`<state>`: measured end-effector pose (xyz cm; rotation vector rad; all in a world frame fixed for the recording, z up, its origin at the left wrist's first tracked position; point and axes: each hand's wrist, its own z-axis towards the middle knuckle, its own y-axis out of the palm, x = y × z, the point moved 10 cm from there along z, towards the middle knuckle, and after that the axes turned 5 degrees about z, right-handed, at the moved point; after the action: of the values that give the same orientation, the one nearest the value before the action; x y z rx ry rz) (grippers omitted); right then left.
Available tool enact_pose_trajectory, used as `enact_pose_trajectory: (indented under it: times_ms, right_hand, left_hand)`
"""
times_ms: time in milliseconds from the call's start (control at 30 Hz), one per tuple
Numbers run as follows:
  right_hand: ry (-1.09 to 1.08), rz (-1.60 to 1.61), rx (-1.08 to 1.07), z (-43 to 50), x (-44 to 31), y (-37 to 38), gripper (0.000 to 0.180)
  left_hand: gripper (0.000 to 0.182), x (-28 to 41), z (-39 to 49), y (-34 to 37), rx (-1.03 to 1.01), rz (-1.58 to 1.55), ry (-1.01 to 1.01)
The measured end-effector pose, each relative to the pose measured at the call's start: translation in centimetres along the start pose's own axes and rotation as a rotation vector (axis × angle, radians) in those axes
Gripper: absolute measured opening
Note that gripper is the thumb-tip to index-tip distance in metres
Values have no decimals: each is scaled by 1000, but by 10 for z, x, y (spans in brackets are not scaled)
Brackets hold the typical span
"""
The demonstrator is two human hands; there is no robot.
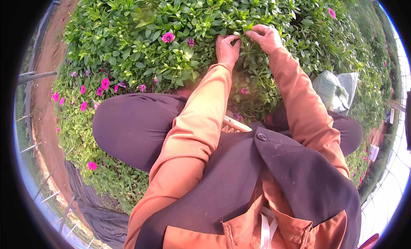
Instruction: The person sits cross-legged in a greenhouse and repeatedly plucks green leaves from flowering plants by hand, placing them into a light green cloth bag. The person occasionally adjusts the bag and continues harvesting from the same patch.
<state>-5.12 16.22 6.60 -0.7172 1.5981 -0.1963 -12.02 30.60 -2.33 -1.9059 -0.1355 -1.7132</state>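
Dense green leafy plants (154, 21) fill the bed in front of me. My left hand (227, 50) reaches into the foliage, thumb and forefinger pinched together at a small shoot. Just to its right, my right hand (268, 39) pinches a bright green shoot (249, 27) between thumb and forefinger. The two hands' fingertips are close together but apart, and leaves partly hide what lies between them. Left of my hands, a magenta daisy-like flower (168, 37) is open, with a smaller, crumpled purple bloom (190, 42) beside it.
A pale woven plastic sack (332, 90) lies by my right knee. Between my legs, a light-coloured slatted edge (237, 123) shows. Pink petunias (105, 83) grow at left, near a dirt path (49, 69), a metal pole (38, 76) and black ground sheeting (99, 221).
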Motion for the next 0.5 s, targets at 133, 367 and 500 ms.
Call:
enact_pose_trajectory:
  times_ms: [133, 367, 500]
  right_hand:
    - [-186, -105, 98, -14, -12, -2, 26]
    - [-593, -162, 218, -54, -45, -4, 15]
    - [-631, -109, 216, -59, -57, -18, 16]
  left_hand:
    - [17, -7, 4, -3, 73, 35, -76]
    - [15, -6, -3, 16, 74, -499, -344]
    - [17, -24, -10, 1, 129, -514, -560]
